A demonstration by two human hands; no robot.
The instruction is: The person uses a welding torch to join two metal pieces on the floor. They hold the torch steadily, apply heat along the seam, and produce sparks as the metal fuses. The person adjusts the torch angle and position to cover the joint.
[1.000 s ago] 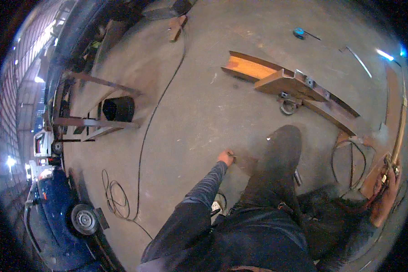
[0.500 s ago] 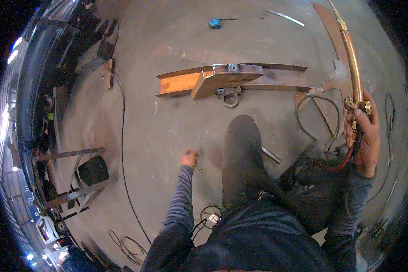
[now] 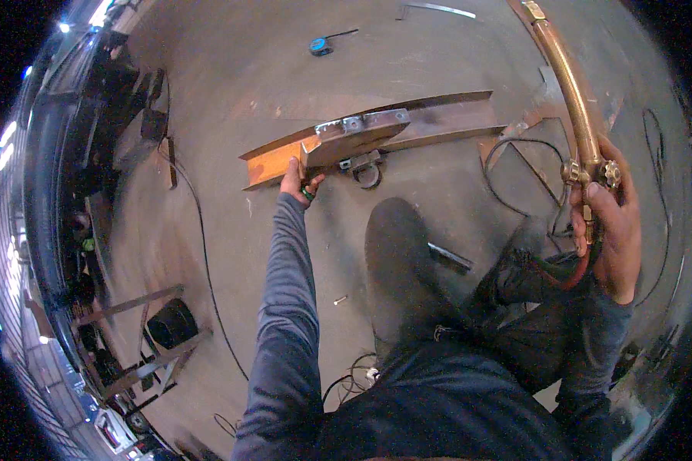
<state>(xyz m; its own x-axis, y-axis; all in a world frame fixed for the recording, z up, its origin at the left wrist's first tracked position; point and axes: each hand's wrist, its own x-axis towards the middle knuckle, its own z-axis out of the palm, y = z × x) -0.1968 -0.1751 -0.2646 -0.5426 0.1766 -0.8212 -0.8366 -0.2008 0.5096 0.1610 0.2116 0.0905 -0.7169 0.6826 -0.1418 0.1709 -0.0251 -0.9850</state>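
In my right hand is a brass gas torch with valve knobs, its fingers closed round the handle's lower end. A red hose and a dark one lead from the torch past my wrist. My left hand reaches forward, fingers closed on the near left end of a short steel channel. That piece lies aslant across a longer rusty steel beam, whose left part is bright orange. Close to the beam's near side, a metal ring clamp sits on the floor.
Farther off lie a blue tape measure and a metal square. By my knee is a short metal bar. A black cable runs along the left, beside a metal frame. Another cable loops at right.
My left hand has moved forward from the floor near my knee and taken hold of the short steel channel. The view has shifted; my right hand still holds the torch.
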